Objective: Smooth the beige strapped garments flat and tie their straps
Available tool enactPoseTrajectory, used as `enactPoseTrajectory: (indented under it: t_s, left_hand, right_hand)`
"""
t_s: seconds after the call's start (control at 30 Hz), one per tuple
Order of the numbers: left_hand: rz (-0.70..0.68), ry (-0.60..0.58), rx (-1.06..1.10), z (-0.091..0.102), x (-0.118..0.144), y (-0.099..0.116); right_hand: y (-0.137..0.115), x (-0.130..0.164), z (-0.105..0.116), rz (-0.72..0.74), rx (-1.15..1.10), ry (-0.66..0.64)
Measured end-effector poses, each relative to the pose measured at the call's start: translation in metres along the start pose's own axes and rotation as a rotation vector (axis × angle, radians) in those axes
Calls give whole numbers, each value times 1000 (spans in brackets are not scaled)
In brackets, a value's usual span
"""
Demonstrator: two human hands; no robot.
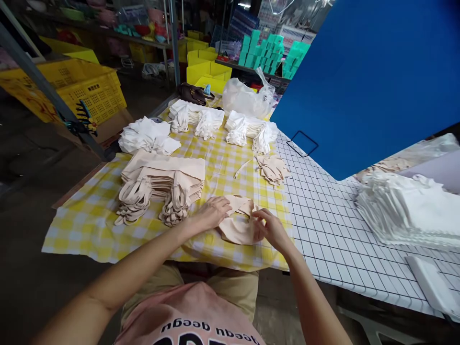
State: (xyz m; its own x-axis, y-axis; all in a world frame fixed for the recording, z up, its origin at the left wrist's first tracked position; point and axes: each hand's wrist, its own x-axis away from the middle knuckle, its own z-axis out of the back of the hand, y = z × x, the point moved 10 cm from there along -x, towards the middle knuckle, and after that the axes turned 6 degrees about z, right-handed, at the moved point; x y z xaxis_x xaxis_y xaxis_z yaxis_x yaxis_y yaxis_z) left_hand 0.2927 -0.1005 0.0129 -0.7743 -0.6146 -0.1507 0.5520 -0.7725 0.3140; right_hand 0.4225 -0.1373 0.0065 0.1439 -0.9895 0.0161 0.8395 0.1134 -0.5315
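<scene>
Left hand [214, 211] pressed flat on beige bag [239, 225] at bench [89, 225] front edge to pin it, right hand [270, 229] fingers pinched on its edge, beside bag stack [161, 184].

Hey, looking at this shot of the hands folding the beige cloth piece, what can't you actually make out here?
Head view only:
- Beige cloth piece: its shape, partly covered by the left hand and right hand.
- Right hand's fingertips: grip on the cloth unclear, curled in the fold.
- Clear plastic bag: contents too pale to tell.
- White stack: cut off by the right edge.
- Shirt lettering: cut off by the bottom edge.
- Area behind the blue panel: hidden.
</scene>
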Motion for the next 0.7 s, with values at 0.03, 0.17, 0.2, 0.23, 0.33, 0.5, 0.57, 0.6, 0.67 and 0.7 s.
enactPoseTrajectory:
  t_s: [0.03, 0.17, 0.2, 0.23, 0.33, 0.5, 0.57, 0.6, 0.67, 0.7]
  left_hand:
    - [-49, -26, -14, -5, -4, 8]
    - [-100, -142, 0, -25, -11, 17]
    - [-61, -158, 11, -28, -11, 12]
    - [-13, -170, 25, -29, -12, 5]
    - [118, -176, 112, -27, -13, -18]
    - [229, -159, 275, -6, -22, -45]
    - [241, -123, 332, 12, -28, -51]
    - [249, -88, 373, 24, -30, -54]
    - [280, 0, 457, 49, -33, -60]
    - [298, 47, 481, 62, -34, -63]
  right_hand:
    - [-5, -3, -7, 18, 26, -20]
    - [1, -4, -31, -36, 165, -151]
    - [5, -1, -34, -59, 168, -181]
    - [8, 2, -35, -74, 160, -208]
    - [12, 11, -28, -73, 98, -217]
    - [5, 18, 13, -37, -100, -50]
    - [0, 22, 31, -21, -202, -7]
    - [-3, 23, 41, -10, -261, 11]
    - [-7, 28, 59, 8, -393, 49]
    - [-8, 30, 68, 14, -456, 76]
